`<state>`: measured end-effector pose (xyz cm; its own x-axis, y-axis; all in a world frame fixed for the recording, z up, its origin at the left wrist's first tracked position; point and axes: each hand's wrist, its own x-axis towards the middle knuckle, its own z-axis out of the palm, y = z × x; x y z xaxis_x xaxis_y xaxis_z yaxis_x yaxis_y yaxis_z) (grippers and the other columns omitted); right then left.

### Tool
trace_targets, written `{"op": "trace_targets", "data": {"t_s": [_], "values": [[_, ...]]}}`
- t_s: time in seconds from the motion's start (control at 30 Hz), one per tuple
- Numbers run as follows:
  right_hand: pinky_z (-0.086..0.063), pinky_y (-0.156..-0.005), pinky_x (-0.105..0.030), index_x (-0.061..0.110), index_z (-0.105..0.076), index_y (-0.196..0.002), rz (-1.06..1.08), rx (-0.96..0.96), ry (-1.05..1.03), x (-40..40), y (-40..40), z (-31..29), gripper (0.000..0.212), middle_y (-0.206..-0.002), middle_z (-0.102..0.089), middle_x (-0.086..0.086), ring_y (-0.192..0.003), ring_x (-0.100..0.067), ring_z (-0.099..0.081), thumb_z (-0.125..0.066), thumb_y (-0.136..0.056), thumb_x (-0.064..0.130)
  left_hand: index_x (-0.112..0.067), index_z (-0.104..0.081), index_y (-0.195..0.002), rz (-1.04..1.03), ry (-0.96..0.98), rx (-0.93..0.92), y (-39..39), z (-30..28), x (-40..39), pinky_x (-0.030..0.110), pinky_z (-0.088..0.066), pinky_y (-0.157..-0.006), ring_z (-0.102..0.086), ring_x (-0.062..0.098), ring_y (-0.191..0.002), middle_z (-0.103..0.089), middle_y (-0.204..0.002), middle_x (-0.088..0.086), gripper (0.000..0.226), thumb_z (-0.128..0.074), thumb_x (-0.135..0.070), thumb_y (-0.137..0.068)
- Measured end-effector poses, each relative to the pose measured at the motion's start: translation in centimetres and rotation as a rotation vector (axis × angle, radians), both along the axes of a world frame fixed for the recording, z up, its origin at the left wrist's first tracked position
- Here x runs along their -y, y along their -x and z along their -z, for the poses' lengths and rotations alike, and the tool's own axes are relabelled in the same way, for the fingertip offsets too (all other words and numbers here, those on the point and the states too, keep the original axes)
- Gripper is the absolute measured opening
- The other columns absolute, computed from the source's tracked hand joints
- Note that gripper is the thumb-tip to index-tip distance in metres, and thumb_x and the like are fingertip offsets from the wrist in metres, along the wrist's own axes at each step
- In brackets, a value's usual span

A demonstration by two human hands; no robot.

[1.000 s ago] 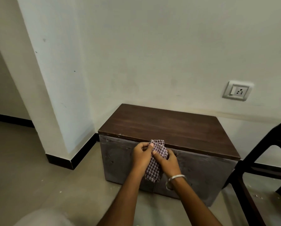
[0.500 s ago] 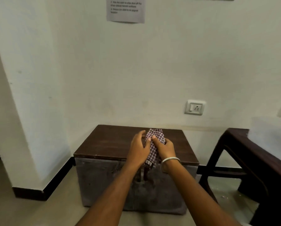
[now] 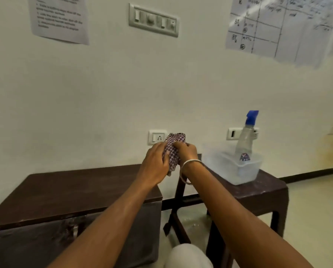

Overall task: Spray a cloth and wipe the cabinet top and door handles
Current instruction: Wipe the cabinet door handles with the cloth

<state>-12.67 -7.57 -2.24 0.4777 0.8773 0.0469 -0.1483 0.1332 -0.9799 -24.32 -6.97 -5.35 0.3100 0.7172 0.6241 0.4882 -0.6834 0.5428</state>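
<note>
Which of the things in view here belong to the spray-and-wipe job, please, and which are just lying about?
Part of the job:
- checked cloth, bunched between left hand and right hand
- spray bottle, standing in the clear tub
- cabinet, dark top, handles unclear

Just lying about:
- side table under the tub
- wall sockets
- switch panel
- taped papers

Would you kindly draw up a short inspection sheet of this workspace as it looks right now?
Surface: cabinet top dark wood, bare.
Job's things: checked cloth bunched in the air; spray bottle upright in clear tub on side table.
Clutter: nothing seen.
Hands: left hand and right hand both grip the cloth.
Cables: nothing seen.
Surroundings: wall socket, switch panel, papers taped on wall.
</note>
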Motion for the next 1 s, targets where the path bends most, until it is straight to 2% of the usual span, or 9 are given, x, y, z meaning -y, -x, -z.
{"op": "trace_targets", "data": {"t_s": [0.1, 0.2, 0.33, 0.43, 0.5, 0.63, 0.73, 0.9, 1.0], "values": [[-0.055, -0.089, -0.044, 0.0, -0.064, -0.101, 0.081, -0.002, 0.019, -0.1, -3.4, -2.0, 0.025, -0.099, -0.07, -0.019, -0.091, -0.033, -0.068, -0.066, -0.082, 0.016, -0.018, -0.032, -0.148, 0.029, -0.022, -0.054, -3.0, -1.3, -0.3, 0.037, -0.025, -0.118, -0.027, 0.017, -0.143, -0.033, -0.155, 0.001, 0.048, -0.035, -0.031, -0.102], [-0.056, -0.086, -0.042, -0.004, -0.059, -0.114, 0.188, -0.027, 0.021, -0.9, -7.0, -4.0, 0.038, -0.103, -0.068, -0.02, -0.089, -0.033, -0.067, -0.067, -0.083, 0.016, -0.02, -0.031, -0.149, 0.069, -0.04, -0.098, -5.9, -2.6, -1.1, 0.033, -0.022, -0.117, -0.026, 0.016, -0.143, -0.031, -0.156, 0.0, 0.05, -0.037, -0.032, -0.1], [-0.052, -0.061, -0.034, -0.003, -0.048, -0.128, 0.279, -0.066, 0.019, -2.4, -11.7, -6.4, 0.044, -0.097, -0.062, -0.013, -0.074, -0.026, -0.06, -0.058, -0.089, 0.013, -0.025, -0.024, -0.151, 0.134, -0.047, -0.185, -9.0, -3.4, -2.3, 0.031, -0.019, -0.116, -0.022, 0.014, -0.144, -0.026, -0.158, -0.004, 0.059, -0.045, -0.034, -0.097], [-0.049, -0.072, -0.035, -0.003, -0.044, -0.133, 0.359, -0.072, 0.042, -4.1, -14.5, -7.8, 0.043, -0.122, -0.06, -0.019, -0.098, -0.033, -0.062, -0.05, -0.093, 0.012, -0.028, -0.022, -0.151, 0.147, -0.05, -0.21, -10.2, -3.5, -3.9, 0.031, -0.018, -0.117, -0.018, 0.012, -0.145, -0.023, -0.159, -0.007, 0.059, -0.045, -0.033, -0.096], [-0.047, -0.076, -0.034, -0.003, -0.044, -0.134, 0.397, -0.061, 0.075, -5.2, -15.8, -8.1, 0.042, -0.127, -0.058, -0.019, -0.109, -0.034, -0.06, -0.048, -0.095, 0.013, -0.028, -0.022, -0.151, 0.15, -0.055, -0.229, -10.5, -3.2, -5.0, 0.032, -0.018, -0.118, -0.018, 0.011, -0.146, -0.022, -0.159, -0.007, 0.059, -0.044, -0.033, -0.097], [-0.049, -0.088, -0.035, -0.004, -0.041, -0.134, 0.44, -0.022, 0.168, -7.3, -17.3, -7.7, 0.042, -0.127, -0.058, -0.018, -0.111, -0.031, -0.06, -0.045, -0.098, 0.017, -0.027, -0.021, -0.152, 0.129, -0.082, -0.291, -10.0, -2.4, -7.4, 0.03, -0.013, -0.119, -0.016, 0.012, -0.147, -0.021, -0.159, -0.006, 0.059, -0.043, -0.033, -0.098], [-0.047, -0.091, -0.033, -0.004, -0.04, -0.136, 0.507, 0.039, 0.221, -8.4, -18.2, -7.1, 0.043, -0.133, -0.055, -0.017, -0.118, -0.031, -0.057, -0.045, -0.098, 0.017, -0.027, -0.019, -0.152, 0.109, -0.095, -0.319, -9.6, -2.0, -8.9, 0.027, -0.009, -0.118, -0.013, 0.012, -0.147, -0.02, -0.16, -0.006, 0.06, -0.042, -0.035, -0.098], [-0.049, -0.094, -0.037, -0.003, -0.037, -0.136, 0.619, 0.001, 0.193, -9.7, -19.9, -5.9, 0.048, -0.133, -0.053, -0.019, -0.117, -0.033, -0.058, -0.053, -0.095, 0.017, -0.027, -0.016, -0.153, 0.105, -0.1, -0.357, -9.4, -1.7, -10.8, 0.028, -0.008, -0.118, -0.011, 0.012, -0.148, -0.017, -0.16, -0.006, 0.061, -0.04, -0.037, -0.098], [-0.048, -0.1, -0.04, -0.003, -0.036, -0.137, 0.628, 0.057, 0.297, -10.7, -21.3, -4.2, 0.049, -0.136, -0.051, -0.021, -0.12, -0.035, -0.056, -0.053, -0.094, 0.012, -0.026, -0.015, -0.153, 0.102, -0.098, -0.357, -9.6, -1.5, -11.4, 0.029, -0.008, -0.119, -0.01, 0.012, -0.148, -0.017, -0.161, -0.006, 0.061, -0.04, -0.037, -0.098]]}}
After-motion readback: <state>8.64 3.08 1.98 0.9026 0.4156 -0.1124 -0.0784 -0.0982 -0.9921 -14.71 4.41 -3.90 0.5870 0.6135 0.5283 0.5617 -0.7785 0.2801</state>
